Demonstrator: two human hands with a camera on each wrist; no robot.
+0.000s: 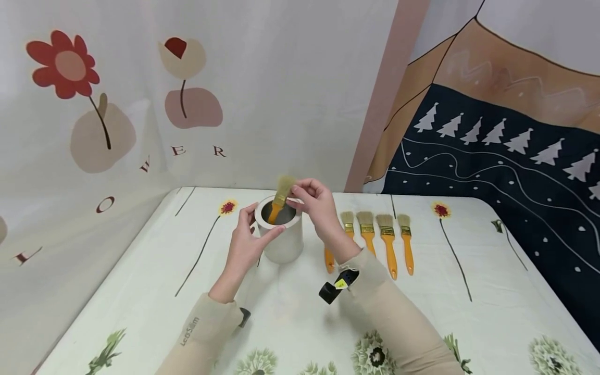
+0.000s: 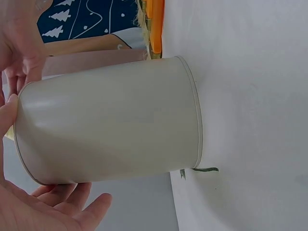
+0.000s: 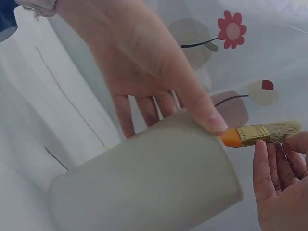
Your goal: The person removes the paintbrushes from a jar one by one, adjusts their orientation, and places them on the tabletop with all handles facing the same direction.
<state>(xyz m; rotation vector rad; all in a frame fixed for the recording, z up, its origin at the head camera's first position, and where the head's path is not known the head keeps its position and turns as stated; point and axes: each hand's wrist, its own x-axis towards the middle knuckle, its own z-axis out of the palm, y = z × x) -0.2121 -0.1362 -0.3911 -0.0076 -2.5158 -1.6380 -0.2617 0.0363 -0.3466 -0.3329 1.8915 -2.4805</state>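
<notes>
A pale grey cylindrical canister (image 1: 284, 245) stands upright on the table, its round mouth facing up. My left hand (image 1: 247, 240) holds it near the rim, thumb on the near side and fingers around the left; the left wrist view shows the canister's smooth side (image 2: 110, 125). A paintbrush (image 1: 282, 194) with an orange handle leans in the mouth, handle down and bristles up. Beside the bristles, my right hand (image 1: 320, 204) pinches the brush between thumb and fingers. In the right wrist view its metal ferrule (image 3: 253, 134) shows above the rim. The handle's lower end is hidden inside.
To the right, several more orange-handled paintbrushes (image 1: 387, 245) lie in a row, bristles away from me; my right forearm partly covers the nearest ones. A white flower-print cloth (image 1: 290, 333) covers the table. Printed curtains (image 1: 281, 104) hang behind and at the right.
</notes>
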